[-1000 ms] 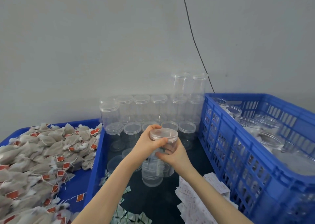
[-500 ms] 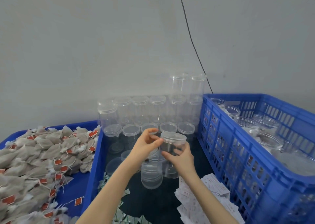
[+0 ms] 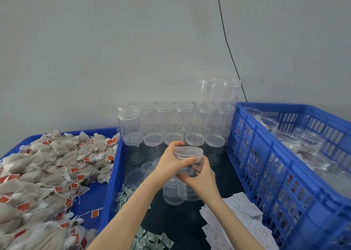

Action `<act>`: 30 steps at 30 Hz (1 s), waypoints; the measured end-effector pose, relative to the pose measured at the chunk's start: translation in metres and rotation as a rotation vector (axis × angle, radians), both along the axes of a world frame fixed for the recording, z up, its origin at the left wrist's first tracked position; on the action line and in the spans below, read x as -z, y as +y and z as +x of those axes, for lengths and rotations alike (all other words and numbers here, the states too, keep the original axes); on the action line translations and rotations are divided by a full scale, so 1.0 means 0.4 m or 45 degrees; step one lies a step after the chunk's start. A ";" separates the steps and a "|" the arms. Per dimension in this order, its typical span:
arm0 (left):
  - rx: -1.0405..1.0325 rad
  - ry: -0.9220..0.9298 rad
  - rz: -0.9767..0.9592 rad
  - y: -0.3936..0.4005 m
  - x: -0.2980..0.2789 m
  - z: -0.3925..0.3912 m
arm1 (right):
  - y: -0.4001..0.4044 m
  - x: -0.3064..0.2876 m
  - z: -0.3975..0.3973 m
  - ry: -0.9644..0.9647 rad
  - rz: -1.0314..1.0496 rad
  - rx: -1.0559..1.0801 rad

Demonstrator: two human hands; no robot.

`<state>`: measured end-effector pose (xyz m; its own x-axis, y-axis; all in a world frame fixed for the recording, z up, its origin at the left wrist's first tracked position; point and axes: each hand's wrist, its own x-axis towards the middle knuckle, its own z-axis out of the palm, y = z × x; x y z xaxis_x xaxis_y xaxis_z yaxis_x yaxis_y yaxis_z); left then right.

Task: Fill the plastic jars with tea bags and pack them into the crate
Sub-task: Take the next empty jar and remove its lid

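Between the 2 hands sits a clear jar (image 3: 190, 173), still empty. The left hand (image 3: 171, 161) curls round its lid (image 3: 188, 152); the right hand (image 3: 201, 177) wraps the body just under it. Right of the hands, the blue crate (image 3: 266, 173) already holds some jars. Left of them waits the tea bag pile (image 3: 47, 173), and just behind stand many empty jars (image 3: 165, 120), so lots is left.

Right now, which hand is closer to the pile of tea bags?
Left. The left hand grips the jar lid on the side toward the tea bags; the right hand holds the jar farther away.
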<state>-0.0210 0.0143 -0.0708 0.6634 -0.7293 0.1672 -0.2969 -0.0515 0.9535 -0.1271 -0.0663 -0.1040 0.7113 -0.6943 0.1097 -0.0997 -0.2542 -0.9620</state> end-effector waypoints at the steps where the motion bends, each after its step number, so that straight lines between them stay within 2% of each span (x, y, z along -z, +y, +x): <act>1: -0.051 -0.031 0.018 -0.003 0.001 -0.004 | 0.003 -0.003 0.000 0.008 -0.019 0.021; 5: -0.208 -0.131 0.085 -0.007 -0.004 -0.020 | 0.011 -0.008 -0.006 0.025 -0.145 0.066; 11: -0.303 -0.256 0.241 -0.008 -0.010 -0.039 | 0.021 -0.004 -0.015 0.151 -0.389 0.156; 16: -0.463 -0.318 0.392 -0.013 -0.011 -0.063 | 0.033 0.015 -0.016 0.128 -0.660 0.233; 18: -0.378 -0.256 0.378 -0.013 -0.012 -0.054 | 0.027 0.022 -0.017 0.120 -0.666 0.222; 22: 0.211 0.097 0.148 0.024 -0.030 -0.008 | 0.017 0.030 -0.026 0.124 -0.539 0.134; 24: 0.434 0.133 0.152 0.043 -0.031 0.017 | 0.016 0.036 -0.029 0.115 -0.489 0.118; 26: 0.457 0.067 0.202 0.049 -0.031 0.029 | 0.017 0.043 -0.029 0.107 -0.456 0.115; 30: 0.223 -0.095 0.308 0.042 -0.024 0.028 | 0.026 0.050 -0.026 0.125 -0.458 0.071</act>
<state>-0.0096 0.0310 -0.0612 0.5165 -0.8561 0.0179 -0.3897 -0.2164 0.8951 -0.1373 -0.0560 -0.1239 0.6928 -0.6615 0.2870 -0.2099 -0.5657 -0.7974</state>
